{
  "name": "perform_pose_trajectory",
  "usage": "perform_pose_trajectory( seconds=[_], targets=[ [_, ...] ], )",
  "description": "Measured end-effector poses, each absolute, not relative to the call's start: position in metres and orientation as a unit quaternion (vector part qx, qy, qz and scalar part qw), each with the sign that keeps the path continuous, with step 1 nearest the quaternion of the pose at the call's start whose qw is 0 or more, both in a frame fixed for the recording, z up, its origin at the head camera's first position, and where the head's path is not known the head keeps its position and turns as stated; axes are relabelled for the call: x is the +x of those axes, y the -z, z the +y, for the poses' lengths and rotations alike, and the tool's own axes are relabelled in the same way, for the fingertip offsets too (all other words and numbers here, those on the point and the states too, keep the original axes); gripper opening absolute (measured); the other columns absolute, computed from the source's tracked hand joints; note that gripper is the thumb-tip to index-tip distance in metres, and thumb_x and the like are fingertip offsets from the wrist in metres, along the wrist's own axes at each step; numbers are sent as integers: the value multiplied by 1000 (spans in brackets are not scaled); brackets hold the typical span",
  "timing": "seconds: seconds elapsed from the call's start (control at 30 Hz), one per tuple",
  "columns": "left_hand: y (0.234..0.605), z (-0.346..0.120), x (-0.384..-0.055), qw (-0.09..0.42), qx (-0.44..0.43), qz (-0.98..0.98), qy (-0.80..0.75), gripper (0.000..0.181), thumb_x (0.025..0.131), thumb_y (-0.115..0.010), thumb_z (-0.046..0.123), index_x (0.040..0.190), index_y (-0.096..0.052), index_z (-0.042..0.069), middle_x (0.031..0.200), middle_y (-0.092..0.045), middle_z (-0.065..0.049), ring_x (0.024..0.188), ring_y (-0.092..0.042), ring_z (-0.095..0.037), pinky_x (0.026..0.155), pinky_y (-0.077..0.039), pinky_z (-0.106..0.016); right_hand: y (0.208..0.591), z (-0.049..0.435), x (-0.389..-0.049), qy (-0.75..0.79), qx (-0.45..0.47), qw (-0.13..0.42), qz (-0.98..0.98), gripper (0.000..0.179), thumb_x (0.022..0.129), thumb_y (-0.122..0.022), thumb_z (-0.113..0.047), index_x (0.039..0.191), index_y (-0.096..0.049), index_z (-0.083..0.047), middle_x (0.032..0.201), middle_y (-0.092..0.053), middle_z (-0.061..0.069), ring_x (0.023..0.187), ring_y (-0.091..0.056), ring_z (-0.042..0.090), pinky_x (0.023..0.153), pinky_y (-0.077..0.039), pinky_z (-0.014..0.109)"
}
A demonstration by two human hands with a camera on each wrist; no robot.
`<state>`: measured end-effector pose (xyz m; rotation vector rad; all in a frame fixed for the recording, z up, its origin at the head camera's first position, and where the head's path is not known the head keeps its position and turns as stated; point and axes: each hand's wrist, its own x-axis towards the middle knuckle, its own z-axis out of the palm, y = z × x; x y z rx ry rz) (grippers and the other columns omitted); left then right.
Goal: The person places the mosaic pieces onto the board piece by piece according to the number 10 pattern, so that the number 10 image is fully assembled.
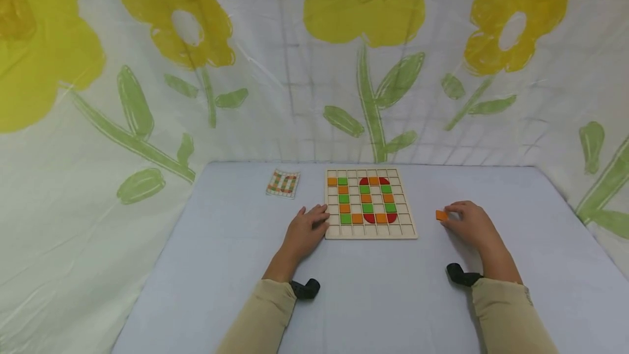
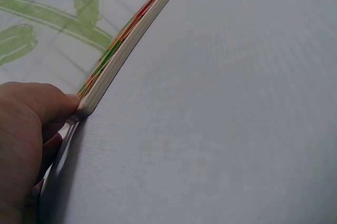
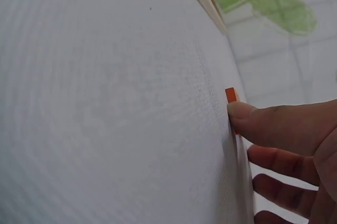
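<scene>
In the head view, a square wooden grid board [image 1: 407,228] holds orange, green and red tiles forming the number 10. My left hand [image 1: 304,231] rests against its left edge with fingers loosely bent. The left wrist view has the thumb [image 2: 58,105] touching the corner of the board [image 2: 118,58], the other fingers partly hidden below it. To the right of the board, my right hand [image 1: 469,225] pinches a small orange square tile [image 1: 441,215] between thumb and finger. Seen edge-on in the right wrist view, the orange tile [image 3: 230,95] is close over the table surface.
A small pattern card [image 1: 283,183] with the same number lies on the white table [image 1: 368,294] left of the board. Behind the table hangs a white curtain [image 1: 275,97] with painted yellow flowers. Black wrist cameras [image 1: 307,289] sit at both sleeves.
</scene>
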<state>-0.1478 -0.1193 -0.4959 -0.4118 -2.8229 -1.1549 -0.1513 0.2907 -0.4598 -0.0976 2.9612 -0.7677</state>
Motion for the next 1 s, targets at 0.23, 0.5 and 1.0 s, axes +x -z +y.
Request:
perform_pose_trajectory(
  seconds=[0.23,0.5,1.0],
  targets=[
    [495,-120,-150,29,-131,-915,381,31,94,-67,21,123,-70,11,141,-56,6,136,-49,-12,124,-20,-38,454,287,-154,248,-37,39,967,34,89,-70,-20,110,-69,7,124,-54,34,118,-46,54,100,-38,66],
    [496,-121,-148,25,-133,-914,383,31,95,-66,22,124,-70,12,142,-56,5,136,-48,-14,124,-20,-39,454,252,-162,270,-12,40,962,38,92,-67,-26,114,-68,4,127,-55,30,122,-46,49,104,-39,63],
    [497,-120,-149,21,-138,-910,391,32,95,-65,22,125,-69,11,142,-56,4,136,-49,-14,124,-21,-40,449,93,-177,267,-241,23,933,25,87,-75,-27,104,-76,-8,115,-65,8,112,-58,28,99,-50,46]
  ],
)
